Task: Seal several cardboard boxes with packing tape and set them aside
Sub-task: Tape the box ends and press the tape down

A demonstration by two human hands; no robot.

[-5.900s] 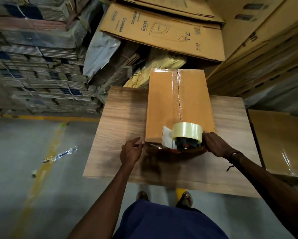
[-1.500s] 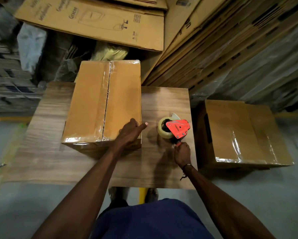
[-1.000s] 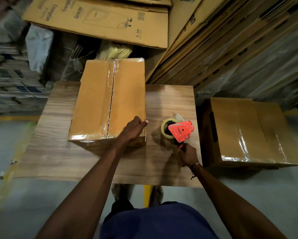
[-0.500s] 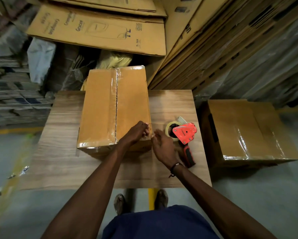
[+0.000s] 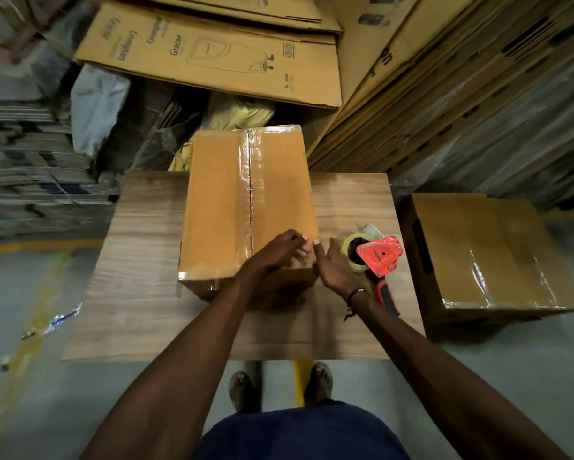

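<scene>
A brown cardboard box (image 5: 219, 200) stands on the wooden table (image 5: 139, 293), with clear tape along its top seam. My left hand (image 5: 279, 252) rests on the box's near right corner, its fingers curled over the edge. My right hand (image 5: 333, 268) touches the same corner from the right side, fingers fairly straight against the box wall. The red tape dispenser (image 5: 377, 260) with its roll of clear tape lies on the table just right of my right hand, released.
A second taped box (image 5: 484, 257) sits on the floor to the right of the table. Flat cardboard sheets (image 5: 212, 58) lean behind and to the right. Stacked flattened cartons (image 5: 30, 167) fill the left. Grey floor with a yellow line lies at the left.
My right hand let go of the tape dispenser, left it on the table and moved left to the box corner. My left hand stayed at that corner.
</scene>
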